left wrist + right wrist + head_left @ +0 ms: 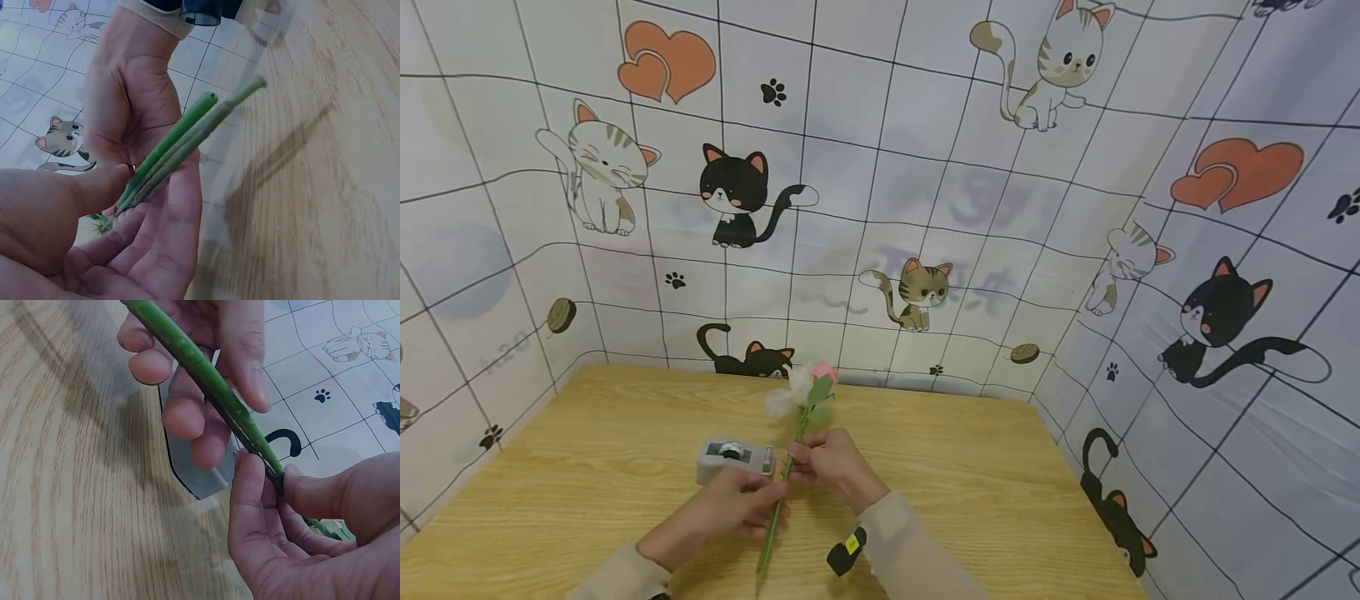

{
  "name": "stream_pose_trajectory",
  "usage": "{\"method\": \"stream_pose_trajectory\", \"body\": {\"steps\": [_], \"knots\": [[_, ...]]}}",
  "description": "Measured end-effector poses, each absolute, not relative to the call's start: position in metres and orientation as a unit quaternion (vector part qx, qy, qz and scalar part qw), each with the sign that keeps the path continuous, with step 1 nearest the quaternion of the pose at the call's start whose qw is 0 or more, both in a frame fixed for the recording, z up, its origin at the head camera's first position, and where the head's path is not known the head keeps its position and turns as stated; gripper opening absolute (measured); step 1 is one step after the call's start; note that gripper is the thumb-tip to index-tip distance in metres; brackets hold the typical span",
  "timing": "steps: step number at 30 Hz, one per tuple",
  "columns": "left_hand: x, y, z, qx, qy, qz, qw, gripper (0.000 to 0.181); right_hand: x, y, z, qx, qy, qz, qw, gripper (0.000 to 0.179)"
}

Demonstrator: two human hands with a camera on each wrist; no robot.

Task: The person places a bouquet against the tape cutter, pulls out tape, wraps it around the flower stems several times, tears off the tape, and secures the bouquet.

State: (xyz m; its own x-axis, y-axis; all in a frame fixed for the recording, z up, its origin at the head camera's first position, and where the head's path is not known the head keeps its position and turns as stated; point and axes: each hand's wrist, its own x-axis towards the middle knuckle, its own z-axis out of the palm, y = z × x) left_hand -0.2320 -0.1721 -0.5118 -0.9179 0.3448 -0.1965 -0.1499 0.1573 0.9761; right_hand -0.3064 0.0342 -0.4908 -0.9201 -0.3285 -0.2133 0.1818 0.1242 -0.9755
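Note:
A small bunch of flowers, with a white blossom (800, 385), a pink blossom (825, 373) and green leaves, points away from me over the wooden table. Its long green stems (769, 546) run back toward me side by side; two cut ends show in the left wrist view. Higher up, just below the leaves, my right hand (835, 465) pinches the stems (206, 375) between thumb and fingertips. My left hand (733, 507) holds them lower down, the thumb (100, 190) laid against them over the fingers. Just beyond the left hand stands a grey tape dispenser (709, 468).
The wooden table (970, 492) reaches to a cloth backdrop (850, 192) printed with cats and a grid, which also closes off both sides. A black strap device with a yellow mark (847, 550) sits at the right wrist.

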Motion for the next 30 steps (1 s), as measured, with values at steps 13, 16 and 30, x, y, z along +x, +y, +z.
{"method": "stream_pose_trajectory", "body": {"steps": [13,16,30], "knots": [[-0.2327,-0.1728,-0.5099,0.074,0.71,0.671,0.2,0.032,-0.3088,0.0358,-0.4947,-0.048,0.711,-0.671,0.203,0.023],[-0.2323,-0.1724,-0.5096,0.074,0.708,0.674,0.199,0.032,-0.3097,0.0354,-0.4958,-0.049,0.71,-0.672,0.202,0.022],[-0.2317,-0.1695,-0.5084,0.084,0.727,0.658,0.176,0.03,-0.3083,0.0382,-0.4949,-0.055,0.703,-0.678,0.208,0.027]]}}
